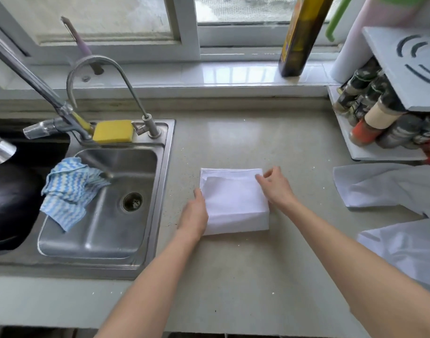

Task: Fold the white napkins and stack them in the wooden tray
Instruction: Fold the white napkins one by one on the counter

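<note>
A white napkin (233,201), folded into a rectangle, lies on the beige counter (233,264) in the middle of the view. My left hand (194,213) rests flat against the napkin's left edge. My right hand (276,186) pinches the napkin's far right corner between thumb and fingers. More white napkins (380,186) lie loose and unfolded at the right, and another (409,250) sits nearer the right front edge. No wooden tray is in view.
A steel sink (106,215) sits left of the napkin, holding a blue-and-white cloth (70,191); a yellow sponge (112,131) lies behind it by the taps. A spice rack (380,123) stands at the back right. A dark bottle (299,35) stands on the windowsill.
</note>
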### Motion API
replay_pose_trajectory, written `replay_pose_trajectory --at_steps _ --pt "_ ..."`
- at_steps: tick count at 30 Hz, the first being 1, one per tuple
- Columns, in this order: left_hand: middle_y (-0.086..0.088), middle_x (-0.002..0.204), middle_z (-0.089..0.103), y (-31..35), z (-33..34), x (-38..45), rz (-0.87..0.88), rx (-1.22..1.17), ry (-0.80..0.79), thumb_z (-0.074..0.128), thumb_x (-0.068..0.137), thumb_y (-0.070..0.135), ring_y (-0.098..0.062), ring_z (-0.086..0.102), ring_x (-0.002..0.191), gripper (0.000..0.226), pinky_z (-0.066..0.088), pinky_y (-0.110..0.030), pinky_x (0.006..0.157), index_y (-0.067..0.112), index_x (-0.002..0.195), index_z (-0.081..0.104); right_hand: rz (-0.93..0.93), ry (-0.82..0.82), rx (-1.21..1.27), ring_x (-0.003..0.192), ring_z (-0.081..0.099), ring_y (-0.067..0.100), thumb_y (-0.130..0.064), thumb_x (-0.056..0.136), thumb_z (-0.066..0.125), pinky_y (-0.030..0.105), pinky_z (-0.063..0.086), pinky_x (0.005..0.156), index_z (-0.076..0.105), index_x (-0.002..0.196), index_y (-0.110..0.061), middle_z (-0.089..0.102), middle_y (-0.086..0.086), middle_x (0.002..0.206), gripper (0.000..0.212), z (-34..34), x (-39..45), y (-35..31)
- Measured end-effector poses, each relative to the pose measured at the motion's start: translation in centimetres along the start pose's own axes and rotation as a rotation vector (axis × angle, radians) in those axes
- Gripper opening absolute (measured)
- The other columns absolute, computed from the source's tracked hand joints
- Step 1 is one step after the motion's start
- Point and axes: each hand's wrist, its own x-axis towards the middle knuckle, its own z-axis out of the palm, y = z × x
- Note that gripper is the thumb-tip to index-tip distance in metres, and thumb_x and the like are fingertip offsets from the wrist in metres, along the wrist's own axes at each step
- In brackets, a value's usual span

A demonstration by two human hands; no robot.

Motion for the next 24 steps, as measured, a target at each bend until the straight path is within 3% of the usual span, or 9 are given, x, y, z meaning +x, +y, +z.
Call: replay_pose_trajectory --at_steps 3,6,10,14,19,24 --pt "-0.024 0.11 0.056 0.5 0.1 0.2 -0.005 0.026 -0.006 0.024 0.095 0.0 -0.034 0.054 0.09 0.038 0.045 -0.042 0.076 0.005 0.133 0.024 0.135 -0.023 0.202 0.089 0.056 0.03 -0.039 0.092 0.055 0.045 0.049 0.088 0.052 0.089 -0.007 0.055 0.008 0.09 0.032 -0.3 -1.4 1.0" --pt "-0.027 0.118 0.055 0.8 0.2 0.4 -0.019 0.026 -0.004 0.022 0.096 0.0 -0.04 0.056 0.101 0.043 0.045 -0.047 0.087 0.003 0.139 0.021 0.108 -0.106 0.238 0.072 0.042 0.02 -0.034 0.092 0.057 0.033 0.037 0.068 0.048 0.073 -0.011 0.044 0.008 0.073 0.032 0.4 -4.0 2.4" --pt "-0.026 0.109 0.058 0.9 0.3 0.5 0.017 0.091 0.032 0.025 0.092 -0.004 -0.036 0.055 0.087 0.038 0.043 -0.042 0.073 0.0 0.13 0.027 -0.029 0.018 0.133 0.066 0.038 0.018 -0.017 0.094 0.05 0.033 0.021 0.059 0.043 0.066 -0.013 0.041 0.006 0.065 0.029 1.8 -5.7 3.8" --pt "-0.025 0.103 0.061 0.8 0.5 1.0 0.071 0.138 0.032 0.027 0.091 -0.01 -0.036 0.058 0.082 0.036 0.041 -0.04 0.065 -0.002 0.126 0.029 -0.03 0.074 -0.108 0.076 0.049 0.03 -0.019 0.1 0.04 0.036 0.029 0.062 0.052 0.087 -0.007 0.061 0.016 0.088 0.022 2.7 -6.1 4.5" --pt "-0.026 0.103 0.062 0.5 0.3 1.3 0.073 0.149 0.036 0.029 0.089 -0.014 -0.034 0.055 0.078 0.036 0.037 -0.036 0.061 -0.004 0.123 0.032 0.004 0.12 -0.286 0.072 0.048 0.03 -0.023 0.102 0.028 0.035 0.034 0.061 0.048 0.1 -0.008 0.063 0.019 0.094 0.025 3.9 -5.8 3.8" --pt "-0.027 0.107 0.062 0.3 0.3 2.2 0.097 0.187 0.018 0.029 0.09 -0.013 -0.039 0.062 0.093 0.033 0.037 -0.036 0.063 -0.005 0.121 0.033 0.079 0.136 -0.385 0.086 0.057 0.034 -0.015 0.1 0.026 0.035 0.037 0.065 0.043 0.111 -0.008 0.062 0.019 0.103 0.022 4.3 -5.5 3.2"
